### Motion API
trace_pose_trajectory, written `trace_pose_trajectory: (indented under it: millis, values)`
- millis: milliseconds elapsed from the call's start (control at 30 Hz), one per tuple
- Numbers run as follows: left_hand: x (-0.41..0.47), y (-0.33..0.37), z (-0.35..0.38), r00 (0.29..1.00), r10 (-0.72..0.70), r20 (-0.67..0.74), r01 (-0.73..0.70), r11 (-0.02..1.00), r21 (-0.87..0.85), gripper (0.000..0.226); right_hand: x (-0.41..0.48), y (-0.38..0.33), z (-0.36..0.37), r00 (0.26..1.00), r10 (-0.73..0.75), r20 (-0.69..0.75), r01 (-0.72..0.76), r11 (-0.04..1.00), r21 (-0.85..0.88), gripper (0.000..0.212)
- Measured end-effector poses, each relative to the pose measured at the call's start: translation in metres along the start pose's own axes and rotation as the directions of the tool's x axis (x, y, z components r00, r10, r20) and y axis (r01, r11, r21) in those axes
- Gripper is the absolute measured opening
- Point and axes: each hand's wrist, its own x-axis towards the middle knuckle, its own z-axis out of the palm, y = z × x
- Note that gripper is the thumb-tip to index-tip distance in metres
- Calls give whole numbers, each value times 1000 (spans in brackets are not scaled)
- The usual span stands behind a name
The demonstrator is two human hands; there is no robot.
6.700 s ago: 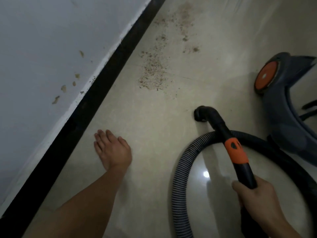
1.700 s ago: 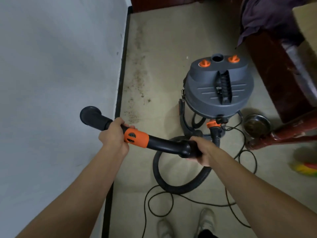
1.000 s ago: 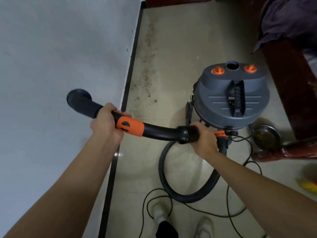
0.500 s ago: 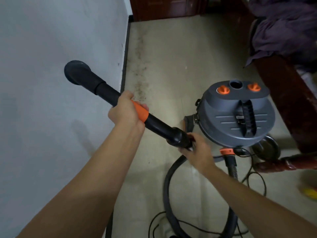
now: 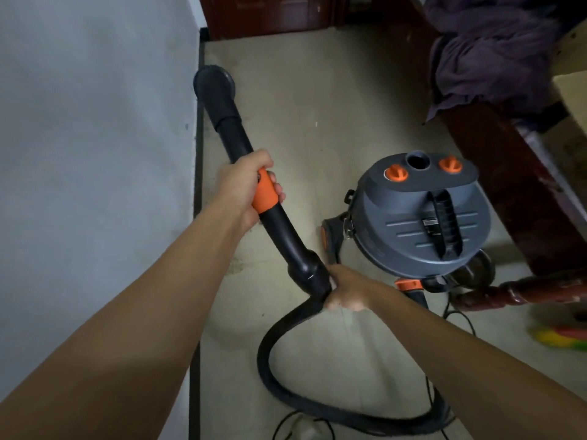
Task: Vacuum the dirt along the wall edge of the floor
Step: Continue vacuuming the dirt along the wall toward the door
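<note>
I stand over a beige tiled floor (image 5: 317,115) beside a pale wall (image 5: 95,122) with a dark skirting strip (image 5: 198,173). My left hand (image 5: 246,188) grips the black vacuum wand (image 5: 282,230) at its orange collar. My right hand (image 5: 346,290) grips the wand's lower end where the black hose (image 5: 286,376) joins. The round nozzle (image 5: 214,84) points away along the skirting, held above the floor. Dirt on the floor is faint here, with only a few specks (image 5: 316,124) showing.
The grey canister vacuum (image 5: 416,217) with orange knobs stands to the right. A dark wooden bed frame (image 5: 495,173) with purple cloth (image 5: 495,52) runs along the right side. A metal bowl (image 5: 476,271), a black cable (image 5: 454,315) and a colourful object (image 5: 562,336) lie near the bed.
I have swung the wand from lying across toward the wall to pointing forward along the skirting. Both hands keep their hold. The view has shifted forward.
</note>
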Motion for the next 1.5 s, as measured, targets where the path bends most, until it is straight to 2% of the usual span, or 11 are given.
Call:
trace_pose_trajectory:
  millis: [67, 133, 200, 233, 333, 400, 500, 600, 867, 1167, 1500]
  values:
    - [6, -15, 12, 999, 53, -8, -51, 988, 147, 14, -6, 23, -17, 940, 8, -341, -48, 993, -108, 64]
    - [13, -33, 20, 993, 120, 0, -115, 946, 305, 11, -17, 52, -46, 682, -18, -731, -156, 973, -169, 60]
    - [22, -51, 24, 989, 149, -13, -131, 908, 398, 11, -24, 85, -78, 467, 29, -884, -236, 967, -93, 65]
    - [27, -60, 26, 989, 144, -22, -121, 897, 426, 11, -24, 99, -93, 445, 113, -888, -275, 961, -16, 69]
    - [41, -85, 34, 996, 85, -27, -62, 876, 478, 9, -9, 131, -126, 539, 340, -770, -366, 919, 149, 73]
    - [51, -101, 39, 998, 55, -9, -41, 835, 548, 10, 9, 144, -139, 574, 371, -730, -375, 912, 168, 69]
    - [66, -124, 49, 999, 42, 20, -45, 774, 632, 14, 28, 159, -153, 566, 352, -745, -299, 931, 212, 55]
    - [81, -139, 64, 998, 61, -11, -38, 749, 661, 16, 40, 166, -175, 616, 339, -711, -195, 940, 279, 44]
    - [133, -131, 116, 978, 109, -176, 25, 780, 625, 13, 94, 157, -273, 700, 242, -672, -183, 970, 159, 56]
    - [214, -114, 200, 955, 25, -295, 129, 862, 489, 16, 188, 125, -393, 821, 50, -569, -62, 998, -2, 59]
    - [283, -72, 224, 939, 88, -333, 78, 886, 457, 13, 267, 93, -486, 823, 46, -566, -22, 999, 49, 56]
